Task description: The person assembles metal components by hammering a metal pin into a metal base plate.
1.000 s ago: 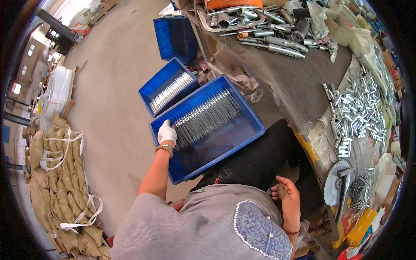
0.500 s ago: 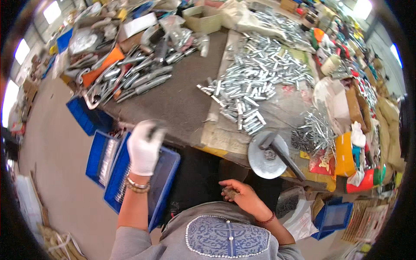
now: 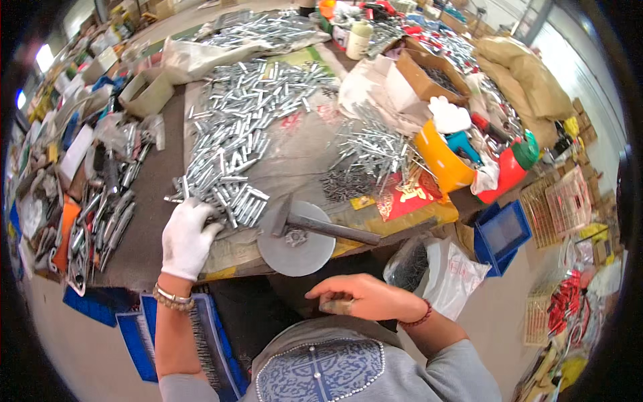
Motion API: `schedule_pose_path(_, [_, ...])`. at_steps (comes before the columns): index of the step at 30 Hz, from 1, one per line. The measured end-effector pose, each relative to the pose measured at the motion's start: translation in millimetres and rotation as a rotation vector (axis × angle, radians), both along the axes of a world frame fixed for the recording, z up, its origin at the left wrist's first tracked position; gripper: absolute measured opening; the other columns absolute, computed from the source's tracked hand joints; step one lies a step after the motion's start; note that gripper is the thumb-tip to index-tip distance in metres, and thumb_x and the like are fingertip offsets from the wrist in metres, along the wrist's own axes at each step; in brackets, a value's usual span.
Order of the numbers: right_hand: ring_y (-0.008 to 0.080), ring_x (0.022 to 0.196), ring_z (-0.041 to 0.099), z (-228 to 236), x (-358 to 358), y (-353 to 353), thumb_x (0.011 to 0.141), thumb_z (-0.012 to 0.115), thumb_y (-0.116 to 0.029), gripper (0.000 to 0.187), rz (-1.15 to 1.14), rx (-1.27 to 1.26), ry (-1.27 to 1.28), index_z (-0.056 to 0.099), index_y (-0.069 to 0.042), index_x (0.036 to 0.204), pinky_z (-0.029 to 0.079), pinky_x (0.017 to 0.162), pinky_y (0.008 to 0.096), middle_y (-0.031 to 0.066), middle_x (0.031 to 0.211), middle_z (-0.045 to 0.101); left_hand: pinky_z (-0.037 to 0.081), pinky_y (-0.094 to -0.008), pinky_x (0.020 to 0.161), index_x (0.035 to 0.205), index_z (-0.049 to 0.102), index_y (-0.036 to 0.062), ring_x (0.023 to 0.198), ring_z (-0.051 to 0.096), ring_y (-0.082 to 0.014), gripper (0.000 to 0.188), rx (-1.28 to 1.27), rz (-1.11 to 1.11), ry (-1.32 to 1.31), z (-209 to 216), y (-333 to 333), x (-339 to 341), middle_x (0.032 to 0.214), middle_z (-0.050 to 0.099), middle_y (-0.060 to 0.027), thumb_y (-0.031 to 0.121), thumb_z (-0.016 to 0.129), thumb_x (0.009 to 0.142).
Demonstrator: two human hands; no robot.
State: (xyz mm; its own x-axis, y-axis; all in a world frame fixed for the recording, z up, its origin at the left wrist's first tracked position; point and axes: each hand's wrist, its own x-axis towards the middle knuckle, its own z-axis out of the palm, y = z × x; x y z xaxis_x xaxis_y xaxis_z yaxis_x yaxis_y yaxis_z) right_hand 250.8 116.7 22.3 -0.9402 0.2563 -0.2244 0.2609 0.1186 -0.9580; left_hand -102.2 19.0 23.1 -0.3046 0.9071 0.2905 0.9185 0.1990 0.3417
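Observation:
My left hand (image 3: 186, 242), in a white knitted glove, is at the near left edge of a heap of small silvery metal tubes (image 3: 234, 124). Its thumb stands apart from its bent fingers, and the fingertips are against the outermost tubes. My bare right hand (image 3: 362, 296) hovers in front of my body, below the bench edge. Its fingers are curled in, with grey smudges on them; what they hold, if anything, is hidden. Between the hands, a hammer (image 3: 331, 229) lies across a round grey metal disc (image 3: 298, 258), its head beside a small metal piece (image 3: 295, 237).
Thin pins (image 3: 375, 144) and dark small parts (image 3: 345, 184) lie right of the tubes. An orange container (image 3: 442, 157) stands at the bench's right. Metal tools (image 3: 100, 224) crowd the left. Blue trays (image 3: 224, 335) sit below the left edge; another blue bin (image 3: 501, 234) is at right.
My left hand has gone from above the blue trays to the heap of tubes on the bench. The view has swung to the right. My right hand stays near my body, curled.

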Motion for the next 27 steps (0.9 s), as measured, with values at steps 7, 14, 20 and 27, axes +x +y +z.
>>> schedule_pose_path(7, [0.0289,0.098,0.075,23.1,30.3,82.9,0.090,0.078,-0.002,0.020,-0.679,0.778,0.043,0.078,-0.005,0.110,0.060,0.089,0.0385,0.0125,0.107,0.077,0.053,-0.0433,0.087,0.092,0.071,0.0026,0.097,0.065,-0.0343,0.017,0.072,0.064,-0.127,1.0,-13.6,19.8,0.099,0.065,-0.0139,0.007,0.083,0.081])
schedule_pose_path(14, [0.0335,0.102,0.072,4.5,11.7,141.6,0.084,0.073,-0.002,0.018,-0.786,1.323,-0.097,0.079,-0.011,0.100,0.059,0.085,0.0460,0.0110,0.101,0.068,0.053,-0.0428,0.085,0.093,0.072,0.0039,0.096,0.065,-0.0339,0.020,0.169,-0.070,-0.225,9.1,-11.8,80.2,0.102,0.065,-0.0148,0.006,0.086,0.079])
schedule_pose_path(20, [0.0311,0.095,0.067,-12.1,1.7,166.5,0.083,0.069,-0.010,0.007,-0.497,1.605,-0.092,0.073,-0.012,0.088,0.058,0.081,0.0442,0.0091,0.094,0.061,0.052,-0.0444,0.084,0.090,0.067,0.0036,0.095,0.065,-0.0370,0.023,0.199,-0.142,-0.176,-3.1,-9.5,98.4,0.097,0.066,-0.0158,0.006,0.086,0.078])
schedule_pose_path(27, [0.0215,0.100,0.065,-7.6,16.4,178.3,0.089,0.065,-0.018,0.005,-0.250,1.749,0.059,0.069,-0.015,0.091,0.056,0.083,0.0365,0.0021,0.099,0.061,0.052,-0.0473,0.086,0.090,0.071,0.0031,0.096,0.065,-0.0375,0.021,0.127,-0.156,-0.216,-4.0,-10.6,96.4,0.097,0.067,-0.0151,0.009,0.087,0.080])
